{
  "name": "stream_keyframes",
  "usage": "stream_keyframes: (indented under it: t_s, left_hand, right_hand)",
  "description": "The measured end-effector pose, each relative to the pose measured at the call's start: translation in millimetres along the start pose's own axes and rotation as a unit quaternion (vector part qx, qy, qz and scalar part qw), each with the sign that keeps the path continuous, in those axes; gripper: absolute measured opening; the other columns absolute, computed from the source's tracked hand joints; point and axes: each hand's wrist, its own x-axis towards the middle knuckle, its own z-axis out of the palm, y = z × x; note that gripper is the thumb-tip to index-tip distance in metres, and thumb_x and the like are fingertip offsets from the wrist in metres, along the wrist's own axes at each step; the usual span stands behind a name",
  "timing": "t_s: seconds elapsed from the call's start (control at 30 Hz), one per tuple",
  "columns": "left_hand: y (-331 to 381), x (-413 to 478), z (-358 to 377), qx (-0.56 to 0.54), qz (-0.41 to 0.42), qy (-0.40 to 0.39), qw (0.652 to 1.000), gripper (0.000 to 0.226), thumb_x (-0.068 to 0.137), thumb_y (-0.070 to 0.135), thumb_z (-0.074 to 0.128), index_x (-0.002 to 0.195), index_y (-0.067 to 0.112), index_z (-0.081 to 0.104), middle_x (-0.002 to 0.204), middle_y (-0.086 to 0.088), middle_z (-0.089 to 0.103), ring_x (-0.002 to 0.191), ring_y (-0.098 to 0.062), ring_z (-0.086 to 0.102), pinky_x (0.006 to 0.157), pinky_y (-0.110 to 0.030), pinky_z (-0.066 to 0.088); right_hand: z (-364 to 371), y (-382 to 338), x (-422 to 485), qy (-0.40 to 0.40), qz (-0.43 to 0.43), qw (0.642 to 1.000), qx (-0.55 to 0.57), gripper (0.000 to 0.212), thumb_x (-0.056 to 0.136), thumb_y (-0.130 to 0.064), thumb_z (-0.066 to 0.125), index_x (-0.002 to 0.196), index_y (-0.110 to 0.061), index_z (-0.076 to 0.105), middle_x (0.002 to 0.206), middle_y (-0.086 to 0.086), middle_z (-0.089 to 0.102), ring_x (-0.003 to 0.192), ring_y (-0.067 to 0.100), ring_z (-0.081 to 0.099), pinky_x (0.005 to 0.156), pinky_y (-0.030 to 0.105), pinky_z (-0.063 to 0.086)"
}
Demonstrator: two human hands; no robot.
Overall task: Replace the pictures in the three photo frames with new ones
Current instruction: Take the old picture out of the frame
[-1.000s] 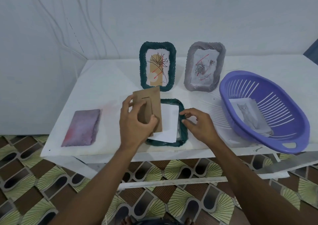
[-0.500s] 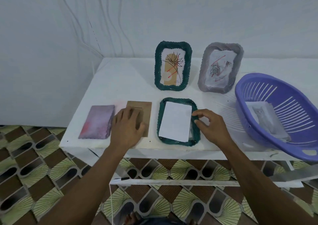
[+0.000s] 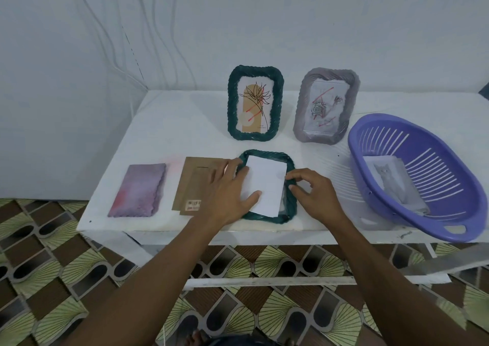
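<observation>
The first swap looks about midway: the face-down green frame [image 3: 290, 205] lies under both hands with its cardboard backing [image 3: 193, 184] off, just left of the left hand [image 3: 227, 194]; that hand rests flat, fingers straight, on the white sheet [image 3: 266, 184] in the frame, while the right hand [image 3: 315, 194] curls its fingertips onto the frame's right rim. Whether the sheet is old or new cannot be told; beyond the hands the upright green frame [image 3: 232, 107] and grey frame [image 3: 304, 107] remain unopened; a cat picture [image 3: 391, 184] waits in the purple basket [image 3: 383, 118], right of the right hand.
</observation>
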Motion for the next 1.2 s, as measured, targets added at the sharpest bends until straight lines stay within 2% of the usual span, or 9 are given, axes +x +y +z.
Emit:
stream_keyframes:
  t_s: [0.17,0.33,0.43,0.53,0.7,0.83,0.93,1.03,1.2]
  left_hand:
    - [-0.3,2.9,2.0,-0.057,0.023,-0.01,0.998,0.061,0.086,0.055,0.054,0.137,0.024,0.045,0.132,0.003,0.041,0.127,-0.018,0.03,0.107,-0.037,0.024]
    - [3.4,7.8,-3.9,-0.176,-0.035,-0.004,0.984,0.056,0.083,0.038,0.07,0.134,0.026,0.052,0.124,0.001,0.049,0.124,-0.015,0.028,0.096,-0.022,0.018]
    - [4.7,10.1,-4.8,-0.133,-0.035,-0.019,0.99,0.059,0.084,0.04,0.067,0.139,0.03,0.047,0.13,0.002,0.045,0.127,-0.018,0.025,0.105,-0.031,0.018]
    - [7.2,12.3,-5.4,-0.097,-0.03,-0.034,0.994,0.06,0.085,0.044,0.063,0.141,0.031,0.043,0.132,0.004,0.043,0.126,-0.016,0.026,0.106,-0.034,0.018]
    - [4.8,15.0,-3.9,-0.119,-0.054,-0.036,0.991,0.06,0.082,0.046,0.066,0.137,0.028,0.047,0.125,0.0,0.048,0.121,-0.021,0.037,0.104,-0.043,0.035]
    - [6.1,15.0,-3.5,-0.111,-0.055,-0.036,0.992,0.058,0.083,0.045,0.066,0.136,0.029,0.047,0.123,0.0,0.05,0.12,-0.022,0.037,0.101,-0.039,0.036]
    - [7.1,13.3,-3.0,-0.097,-0.044,-0.034,0.994,0.058,0.086,0.045,0.064,0.138,0.027,0.047,0.127,0.0,0.044,0.12,-0.021,0.035,0.098,-0.034,0.034]
    - [7.3,12.7,-2.1,-0.086,-0.031,-0.035,0.995,0.059,0.087,0.046,0.061,0.14,0.026,0.045,0.135,0.0,0.041,0.123,-0.022,0.035,0.101,-0.038,0.037]
    - [12.6,15.5,-2.4,-0.062,-0.04,-0.041,0.996,0.065,0.086,0.051,0.061,0.142,0.025,0.04,0.138,-0.001,0.04,0.124,-0.023,0.034,0.101,-0.04,0.039]
  right_hand:
    - [0.1,2.4,0.6,-0.001,-0.001,1.0,-0.007,0.025,0.082,-0.004,0.07,0.102,-0.02,0.071,0.106,-0.007,0.068,0.093,0.002,0.057,0.079,0.0,0.035]
    - [0.4,3.7,1.0,-0.002,-0.002,1.0,0.006,0.026,0.082,-0.004,0.07,0.101,-0.022,0.071,0.105,-0.007,0.069,0.095,0.008,0.06,0.08,0.003,0.037]
    - [0.7,4.3,1.1,-0.002,-0.004,1.0,0.01,0.027,0.082,-0.004,0.07,0.101,-0.023,0.07,0.105,-0.007,0.069,0.095,0.008,0.06,0.081,0.005,0.039]
    - [0.3,4.0,0.3,-0.003,-0.005,1.0,0.01,0.027,0.082,-0.003,0.07,0.101,-0.023,0.071,0.105,-0.009,0.068,0.095,0.006,0.059,0.083,0.006,0.04]
    - [0.5,5.5,0.8,-0.006,-0.015,1.0,0.011,0.028,0.083,-0.002,0.068,0.1,-0.023,0.07,0.108,-0.01,0.068,0.098,0.009,0.06,0.09,0.018,0.046]
    - [1.5,8.5,2.2,-0.01,-0.023,1.0,0.008,0.027,0.084,-0.002,0.067,0.1,-0.024,0.071,0.11,-0.009,0.067,0.102,0.01,0.06,0.096,0.031,0.048]
    - [2.9,10.0,3.7,-0.018,-0.029,0.999,-0.025,0.023,0.085,-0.008,0.068,0.096,-0.027,0.074,0.112,-0.01,0.066,0.104,0.011,0.057,0.095,0.039,0.047]
    - [2.7,8.6,3.9,-0.021,-0.028,0.999,-0.037,0.016,0.083,-0.021,0.07,0.096,-0.03,0.074,0.113,-0.013,0.064,0.105,0.012,0.055,0.093,0.044,0.045]
    - [2.3,5.2,3.2,-0.025,-0.029,0.996,-0.08,0.022,0.081,-0.036,0.074,0.102,-0.032,0.072,0.117,-0.015,0.06,0.107,0.008,0.051,0.093,0.042,0.042]
